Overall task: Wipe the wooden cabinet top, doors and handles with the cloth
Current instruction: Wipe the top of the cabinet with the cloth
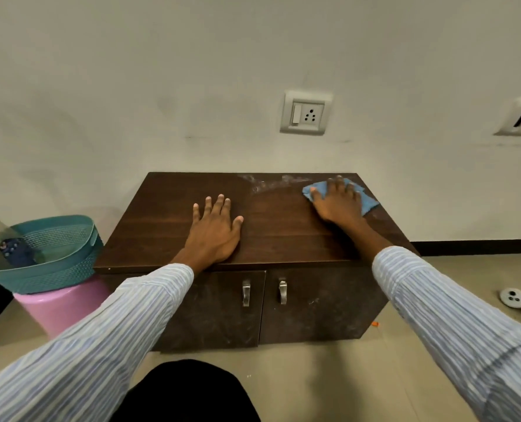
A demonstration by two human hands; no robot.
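Observation:
A low dark wooden cabinet stands against the wall; its top (pixel 168 214) shows whitish dust (pixel 265 182) along the far edge. My right hand (pixel 338 202) presses flat on a blue cloth (pixel 367 202) at the top's far right corner. My left hand (pixel 215 229) rests flat on the middle of the top, fingers spread, holding nothing. Below are two smudged doors, the left door (pixel 210 312) and the right door (pixel 323 303), each with a metal handle: left handle (pixel 246 293), right handle (pixel 282 290).
A teal basket (pixel 55 248) with items sits on a pink stool (pixel 64 306) touching the cabinet's left side. A wall socket (pixel 306 113) is above the cabinet. A white plug with cord (pixel 514 300) lies on the floor at right. My dark knee (pixel 189 391) is in front.

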